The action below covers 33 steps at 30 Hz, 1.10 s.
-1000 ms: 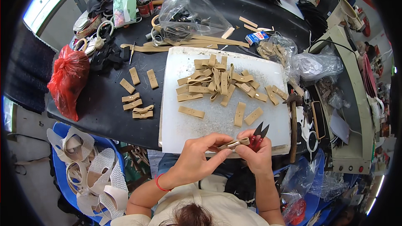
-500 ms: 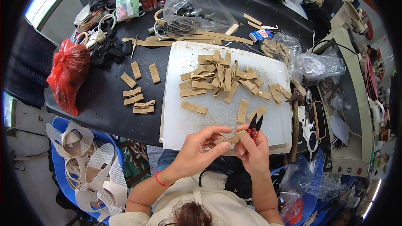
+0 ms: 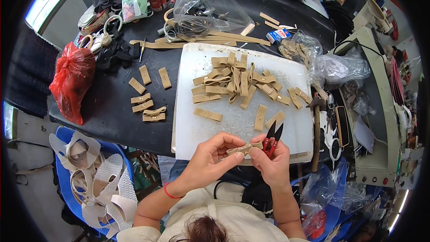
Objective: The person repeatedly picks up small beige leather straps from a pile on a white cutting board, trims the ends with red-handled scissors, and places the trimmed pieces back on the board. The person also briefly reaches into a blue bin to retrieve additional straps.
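Observation:
Between my two hands, at the near edge of the white board, is a tan strap loop with a small raised detail on top. My left hand pinches its left part between thumb and fingers. Thread snips with red handles and black blades rest in my right hand, tips pointing away from me and apart. The right thumb also presses the strap's right end. Farther off on the board lies a heap of similar tan loops, with a few single ones closer to my hands.
Several tan loops lie on the black table to the left. A red bag stands at its left edge. Below sits a blue bin of pale shoe uppers. A hammer lies right of the board.
The strap has tilted flatter and moved slightly left between my fingers. My right hand has turned a little, and the snips' blades look wider apart.

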{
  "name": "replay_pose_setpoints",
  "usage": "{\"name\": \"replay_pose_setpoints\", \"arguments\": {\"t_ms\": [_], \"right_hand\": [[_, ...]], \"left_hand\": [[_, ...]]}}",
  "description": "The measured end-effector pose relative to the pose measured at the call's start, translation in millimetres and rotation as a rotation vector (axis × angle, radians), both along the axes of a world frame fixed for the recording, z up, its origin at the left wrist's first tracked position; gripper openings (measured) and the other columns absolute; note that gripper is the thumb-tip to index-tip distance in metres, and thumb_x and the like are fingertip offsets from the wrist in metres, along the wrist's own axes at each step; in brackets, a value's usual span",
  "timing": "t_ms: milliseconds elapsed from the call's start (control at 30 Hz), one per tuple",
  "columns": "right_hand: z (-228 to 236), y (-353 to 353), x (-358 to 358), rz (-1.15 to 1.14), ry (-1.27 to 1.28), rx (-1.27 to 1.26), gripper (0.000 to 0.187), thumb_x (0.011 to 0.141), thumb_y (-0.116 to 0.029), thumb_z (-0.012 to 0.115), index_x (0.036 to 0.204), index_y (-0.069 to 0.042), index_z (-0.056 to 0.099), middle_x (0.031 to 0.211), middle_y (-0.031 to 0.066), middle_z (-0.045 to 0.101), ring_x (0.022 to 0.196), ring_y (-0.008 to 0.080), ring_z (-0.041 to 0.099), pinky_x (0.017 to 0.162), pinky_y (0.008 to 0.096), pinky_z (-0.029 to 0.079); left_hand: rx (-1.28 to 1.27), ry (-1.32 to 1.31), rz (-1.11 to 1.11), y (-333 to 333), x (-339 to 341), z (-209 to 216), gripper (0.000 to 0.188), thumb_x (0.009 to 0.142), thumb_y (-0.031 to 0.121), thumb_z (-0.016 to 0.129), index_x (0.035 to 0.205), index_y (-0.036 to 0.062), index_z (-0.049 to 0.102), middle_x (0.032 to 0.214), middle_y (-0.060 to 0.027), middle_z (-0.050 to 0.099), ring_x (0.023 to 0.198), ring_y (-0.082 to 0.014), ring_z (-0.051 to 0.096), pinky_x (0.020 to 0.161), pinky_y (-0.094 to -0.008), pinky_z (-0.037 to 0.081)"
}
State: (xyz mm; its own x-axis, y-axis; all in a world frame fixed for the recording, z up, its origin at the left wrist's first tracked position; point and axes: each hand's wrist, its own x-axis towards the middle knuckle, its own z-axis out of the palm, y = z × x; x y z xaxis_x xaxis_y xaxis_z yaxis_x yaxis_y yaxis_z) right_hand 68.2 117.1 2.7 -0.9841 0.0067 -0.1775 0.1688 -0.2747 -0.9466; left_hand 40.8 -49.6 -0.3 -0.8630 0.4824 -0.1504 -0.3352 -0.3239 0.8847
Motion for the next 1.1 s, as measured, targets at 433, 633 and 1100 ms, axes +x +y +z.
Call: {"name": "replay_pose_setpoints", "arguments": {"t_ms": [433, 633, 1100], "right_hand": [[3, -6, 6, -0.06, 0.033, 0.089, 0.021, 0.082, 0.0, 0.062, 0.101, 0.0, 0.053, 0.089, 0.0023, 0.054, 0.068, 0.0023, 0.046, 0.055, 0.0162, 0.036], [-9, 7, 4, 0.139, -0.13, -0.099, 0.021, 0.087, -0.007, 0.057, 0.106, 0.0, 0.05, 0.073, -0.0007, 0.055, 0.052, 0.0022, 0.04, 0.045, 0.0172, 0.03], [-4, -15, -8, 0.049, -0.016, 0.259, 0.017, 0.085, -0.013, 0.062, 0.095, 0.0, 0.057, 0.068, -0.0044, 0.053, 0.061, 0.0004, 0.044, 0.053, 0.0166, 0.036]], "left_hand": [[-0.045, -0.033, 0.016, -3, 7, 3, 0.029, 0.086, 0.0, 0.053, 0.115, -0.007, 0.053, 0.101, -0.0118, 0.061, 0.09, -0.0138, 0.061, 0.08, -0.0247, 0.051], [-0.12, 0.063, 0.063, 2, 10, 4, 0.026, 0.084, -0.005, 0.054, 0.109, -0.0076, 0.056, 0.1, -0.012, 0.059, 0.092, -0.016, 0.06, 0.081, -0.0261, 0.052], [-0.173, 0.136, 0.184, 1, 2, -10, 0.017, 0.081, 0.002, 0.061, 0.097, -0.0023, 0.062, 0.087, -0.0087, 0.063, 0.077, -0.0121, 0.061, 0.071, -0.025, 0.051]]}}
